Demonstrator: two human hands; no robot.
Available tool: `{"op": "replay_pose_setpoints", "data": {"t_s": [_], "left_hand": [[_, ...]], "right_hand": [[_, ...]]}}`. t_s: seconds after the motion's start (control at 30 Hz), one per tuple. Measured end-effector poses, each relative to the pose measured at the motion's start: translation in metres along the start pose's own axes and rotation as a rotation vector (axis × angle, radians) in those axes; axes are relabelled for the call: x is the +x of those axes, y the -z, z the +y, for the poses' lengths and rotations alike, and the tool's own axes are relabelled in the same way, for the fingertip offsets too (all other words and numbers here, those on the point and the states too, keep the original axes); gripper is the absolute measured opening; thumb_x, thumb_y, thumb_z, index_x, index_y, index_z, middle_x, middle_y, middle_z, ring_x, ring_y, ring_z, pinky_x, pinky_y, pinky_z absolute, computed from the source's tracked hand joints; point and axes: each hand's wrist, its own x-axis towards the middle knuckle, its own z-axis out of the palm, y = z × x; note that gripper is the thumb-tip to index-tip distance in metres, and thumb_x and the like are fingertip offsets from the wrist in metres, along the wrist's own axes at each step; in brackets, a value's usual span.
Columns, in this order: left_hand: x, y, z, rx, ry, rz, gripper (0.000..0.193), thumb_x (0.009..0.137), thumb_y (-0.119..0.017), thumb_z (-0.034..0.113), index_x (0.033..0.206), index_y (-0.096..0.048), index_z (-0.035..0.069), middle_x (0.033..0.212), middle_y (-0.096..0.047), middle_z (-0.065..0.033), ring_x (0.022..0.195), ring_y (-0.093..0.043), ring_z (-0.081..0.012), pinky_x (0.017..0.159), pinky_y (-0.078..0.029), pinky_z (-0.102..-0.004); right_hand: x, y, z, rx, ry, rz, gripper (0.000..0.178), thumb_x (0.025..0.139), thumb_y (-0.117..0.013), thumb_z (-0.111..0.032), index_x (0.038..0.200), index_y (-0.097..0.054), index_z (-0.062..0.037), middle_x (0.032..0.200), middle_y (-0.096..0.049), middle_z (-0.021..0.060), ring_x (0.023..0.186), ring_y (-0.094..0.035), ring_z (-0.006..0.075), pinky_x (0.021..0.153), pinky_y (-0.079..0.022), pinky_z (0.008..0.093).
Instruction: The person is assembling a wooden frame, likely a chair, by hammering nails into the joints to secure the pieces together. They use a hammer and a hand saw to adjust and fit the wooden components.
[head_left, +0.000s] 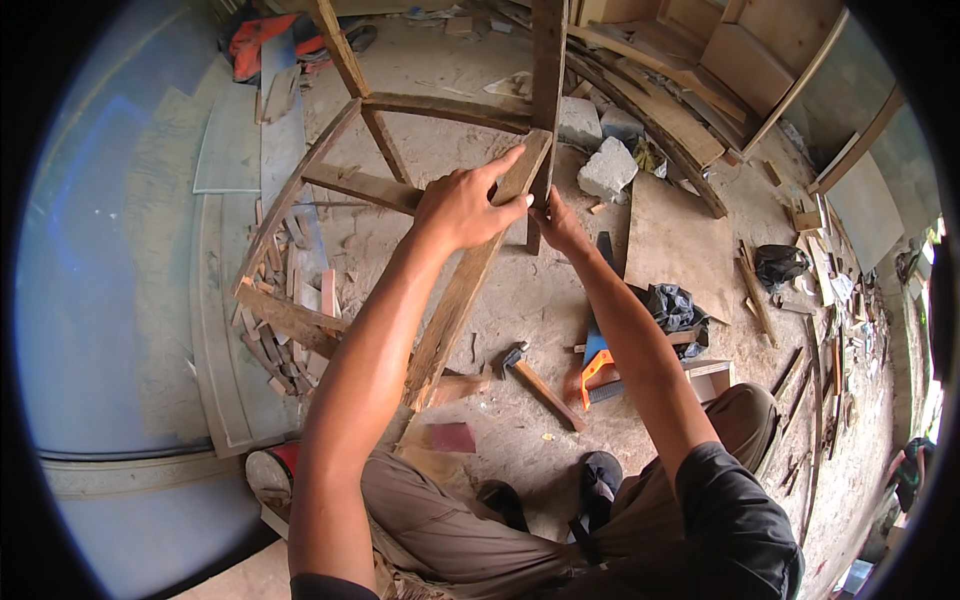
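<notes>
A chair-like wooden frame [335, 180] of rough old lumber stands before me. My left hand [462, 207] grips the slanting front rail [450, 315] near its far end, thumb across the wood and index finger stretched along it. That end meets a tall upright post [548, 80]. My right hand [563, 225] is closed around the lower part of the post, just below the joint; some of its fingers are hidden behind the wood. On the floor below lie a claw hammer [540, 385] with a wooden handle and a handsaw [598, 375] with an orange handle.
Concrete chunks [608, 168] and a flat board [680, 235] lie beyond my right hand. Black plastic bags [675, 308] sit near the saw. Wood scraps [275, 350] are piled by the blue wall [110, 250]. A wooden cabinet [745, 70] stands at far right.
</notes>
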Motion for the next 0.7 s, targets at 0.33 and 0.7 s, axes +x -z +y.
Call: {"op": "replay_pose_setpoints", "data": {"t_s": [0.33,0.7], "left_hand": [[-0.001,0.007,0.02,0.075,0.064,-0.076,0.06,0.083,-0.06,0.043,0.14,-0.047,0.032,0.116,-0.064,-0.0193,0.107,-0.061,-0.0389,0.091,-0.05,-0.0426],[0.004,0.004,0.016,0.013,-0.024,-0.149,0.073,0.085,-0.06,0.037,0.149,-0.029,0.023,0.143,-0.045,-0.0223,0.129,-0.046,-0.043,0.106,-0.038,-0.0495]], "right_hand": [[-0.001,0.007,0.005,0.04,0.006,-0.044,0.047,0.09,-0.064,-0.02,0.124,-0.041,0.0037,0.093,-0.065,0.025,0.092,-0.065,0.0429,0.073,-0.05,0.0443],[0.029,0.047,-0.013,-0.204,-0.178,-0.417,0.049,0.076,-0.07,-0.019,0.12,-0.052,-0.0046,0.1,-0.067,0.0178,0.096,-0.065,0.0362,0.082,-0.051,0.041]]}}
